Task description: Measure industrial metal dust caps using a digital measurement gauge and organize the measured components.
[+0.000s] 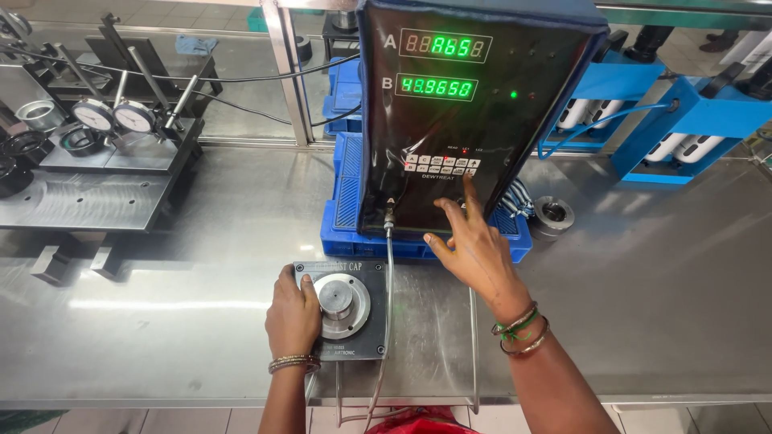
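Two hands are being used at a steel bench, seen from the head view only. The left hand (pixel 293 317) is being rested on a dark square gauge block (pixel 344 309), fingers pressed together and curled over its left edge, touching the round metal ring (pixel 342 301) seated on the central plug. The block is lying on the steel table (pixel 659 289), just in front of the blue plastic crate (pixel 347 193).

The ring is looking like machined steel: judged stiff, fairly heavy for its size, smooth and likely slippery, so it is best being gripped around the outer rim. The block is judged dense and stable.

The right hand (pixel 474 249) is being held against the black readout box (pixel 474 112), fingers spread, index fingertip being pressed near the keypad (pixel 442 165). Nothing is being pinched. A thin hose (pixel 389 265) is running from the box down past the block. Dial gauges (pixel 112 116) are standing well apart at far left, and a loose steel ring (pixel 553 214) is lying beside the crate.
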